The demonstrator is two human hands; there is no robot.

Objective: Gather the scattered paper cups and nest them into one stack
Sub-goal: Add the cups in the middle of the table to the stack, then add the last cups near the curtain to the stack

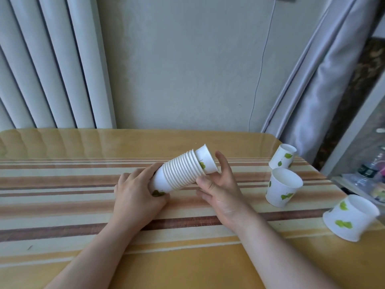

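Observation:
A tilted stack of white paper cups with green leaf prints (pixel 183 171) is held over the middle of the table, rims pointing up and to the right. My left hand (pixel 137 190) grips its lower, closed end. My right hand (pixel 220 182) cradles the upper end, where the topmost cup (pixel 206 159) sticks out of the stack. Three loose cups lie at the right: one upright (pixel 283 187), one tilted behind it (pixel 283 156), and one on its side near the table's right edge (pixel 351 220).
The table (pixel 83 205) has a glossy yellow top with brown and cream stripes. A wall, a white radiator and a grey curtain (pixel 325 80) stand behind it. A shelf with a bottle and clutter (pixel 368 174) lies past the right edge.

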